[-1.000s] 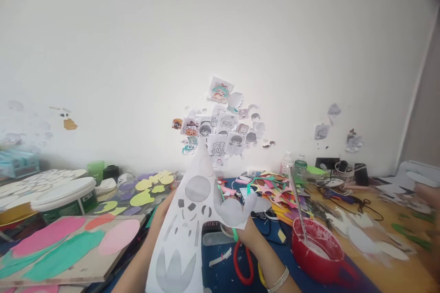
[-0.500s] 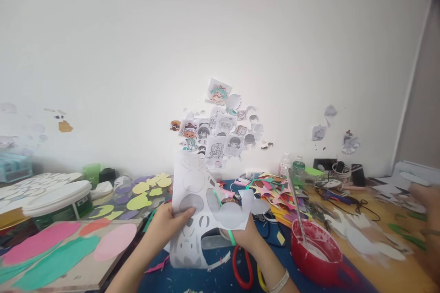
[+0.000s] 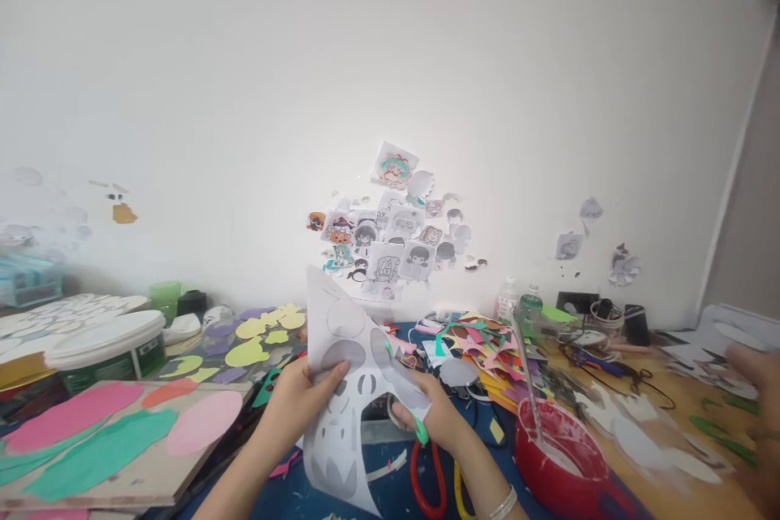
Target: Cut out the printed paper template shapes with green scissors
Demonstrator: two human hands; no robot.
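At centre, above the near blue mat (image 3: 390,496), I see the printed sheet (image 3: 341,426) hanging longer than half a second ago, its right flap now drooping towards the right hand (image 3: 442,418); that probably makes it harder to keep flat for cutting. The left hand (image 3: 298,402) pinches it, thumb in front; right fingers curl round green-handled scissors (image 3: 422,431), blades' gap unclear to me. Left, a board (image 3: 158,481) hems me; right, the red cup (image 3: 564,467) crowds that wrist; open air lies above
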